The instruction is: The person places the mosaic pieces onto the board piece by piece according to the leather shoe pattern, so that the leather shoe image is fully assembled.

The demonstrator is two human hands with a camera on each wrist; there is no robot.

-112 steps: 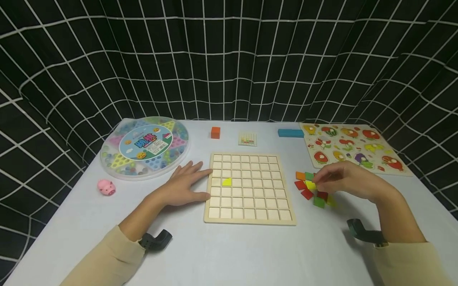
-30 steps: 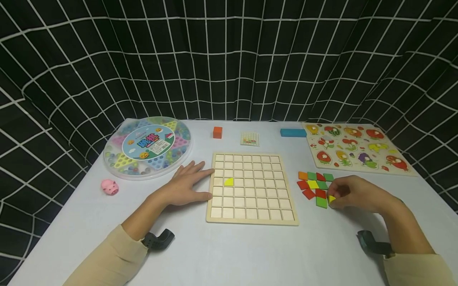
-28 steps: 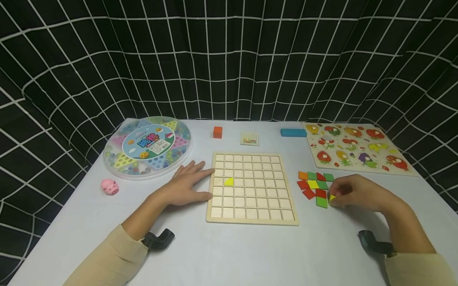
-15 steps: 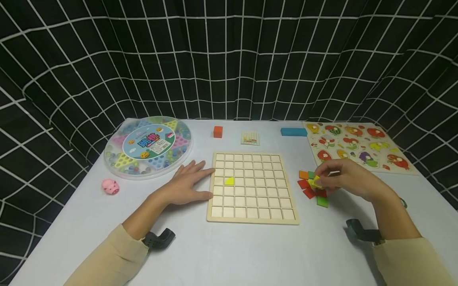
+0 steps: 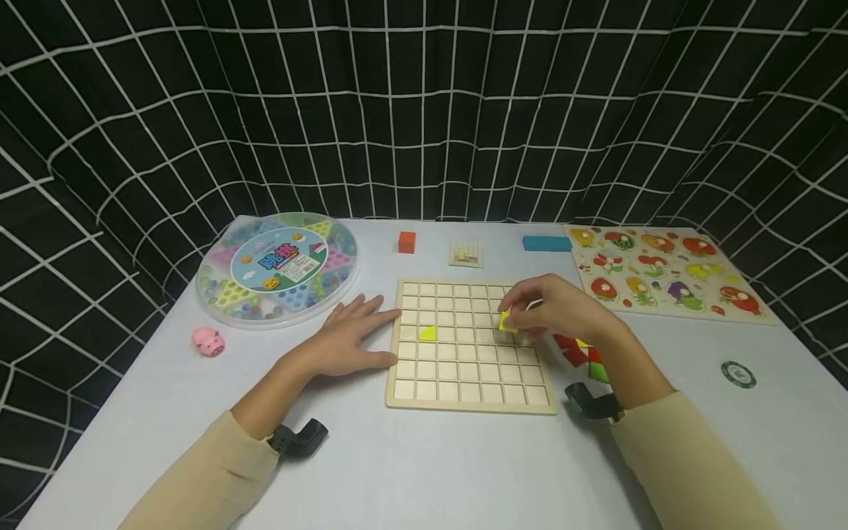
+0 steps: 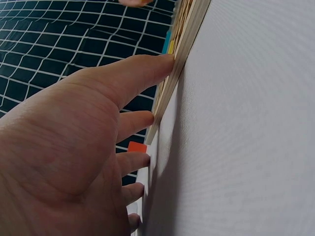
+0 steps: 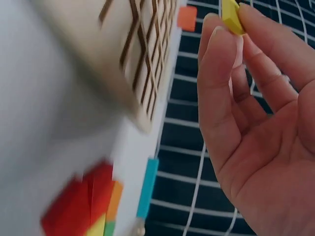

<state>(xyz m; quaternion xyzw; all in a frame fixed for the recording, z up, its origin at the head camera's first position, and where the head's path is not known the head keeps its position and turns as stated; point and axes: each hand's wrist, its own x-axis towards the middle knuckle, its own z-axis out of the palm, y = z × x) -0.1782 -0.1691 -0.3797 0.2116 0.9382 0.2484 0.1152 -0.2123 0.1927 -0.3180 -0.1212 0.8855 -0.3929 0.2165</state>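
A wooden grid board (image 5: 464, 383) lies at the table's middle, with one yellow piece (image 5: 427, 333) in a cell on its left side. My right hand (image 5: 553, 309) hovers over the board's right part and pinches a small yellow piece (image 5: 506, 322) (image 7: 231, 14) between thumb and fingertips. My left hand (image 5: 347, 338) lies flat on the table, its fingertips (image 6: 162, 64) touching the board's left edge (image 6: 184, 44). A cluster of red, green and yellow pieces (image 5: 583, 355) (image 7: 88, 201) sits right of the board, partly hidden by my right forearm.
A round marble game box (image 5: 278, 269) sits at the back left, a pink pig (image 5: 208, 341) in front of it. Along the back are an orange cube (image 5: 407, 241), a small card (image 5: 467, 255), a blue block (image 5: 546, 243) and a fruit puzzle (image 5: 662, 276). A green chip (image 5: 738, 373) lies right.
My right hand picked a yellow piece from the cluster on the right and carried it left over the board. The green chip is now uncovered. My left hand has not moved.
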